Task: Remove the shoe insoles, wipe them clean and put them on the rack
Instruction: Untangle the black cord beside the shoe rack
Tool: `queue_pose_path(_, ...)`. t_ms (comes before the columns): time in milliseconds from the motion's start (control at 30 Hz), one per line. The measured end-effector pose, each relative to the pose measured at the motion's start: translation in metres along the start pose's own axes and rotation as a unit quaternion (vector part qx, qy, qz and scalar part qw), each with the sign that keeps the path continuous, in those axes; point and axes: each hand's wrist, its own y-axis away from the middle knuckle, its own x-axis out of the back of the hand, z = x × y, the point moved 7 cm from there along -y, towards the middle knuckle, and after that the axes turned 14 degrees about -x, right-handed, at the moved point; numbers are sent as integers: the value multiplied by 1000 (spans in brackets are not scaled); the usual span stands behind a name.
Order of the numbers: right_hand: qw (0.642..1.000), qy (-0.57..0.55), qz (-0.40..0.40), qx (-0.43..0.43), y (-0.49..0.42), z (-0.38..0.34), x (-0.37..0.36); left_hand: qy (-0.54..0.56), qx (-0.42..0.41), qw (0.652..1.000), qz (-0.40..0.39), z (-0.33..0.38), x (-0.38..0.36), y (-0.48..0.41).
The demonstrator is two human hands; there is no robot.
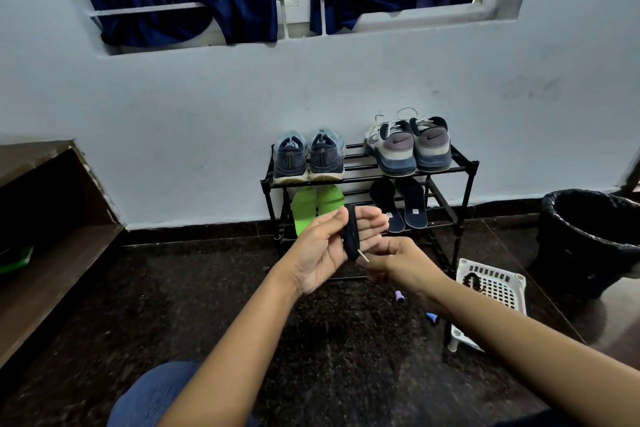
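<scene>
My left hand (325, 250), fingers straight, props a dark strip (351, 236) edge-on; my right hand (398, 263) pinches its lower end. It seems light and bendy, so I'd grip mid-length.

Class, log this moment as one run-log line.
left hand: bears small black object | right hand: pinches its metal tip | green insoles, dark insoles: rack lower shelf | blue shoes, grey shoes: top shelf

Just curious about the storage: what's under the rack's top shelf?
Two green insoles and two dark insoles lie on the lower shelf. The left hand and a dark object cover part of the green pair.
</scene>
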Motion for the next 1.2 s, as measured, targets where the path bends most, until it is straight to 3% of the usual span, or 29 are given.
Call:
queue_pose_path(200,989,-113,27,-92,-2,13,1,-29,-20,999,25,-1,4,-2)
queue_pose_path(400,986,-110,51,-116,4,20,-4,-30,-55,995,83,5,17,-6)
queue_pose_path(533,985,75,152,-2,16,-2,3,-35,-52,993,103,0,24,-8)
queue_pose_path(733,922,219,269,171,34,-34,9,-32,-49,990,124,-6,27,-11)
queue_pose_path(833,883,286,285,238,33,-42,9,-25,-38,991,124,-11,22,-11)
queue_pose_path(1200,936,153,258,185,16,-35,23,24,-35,990,132,-24,16,-21)
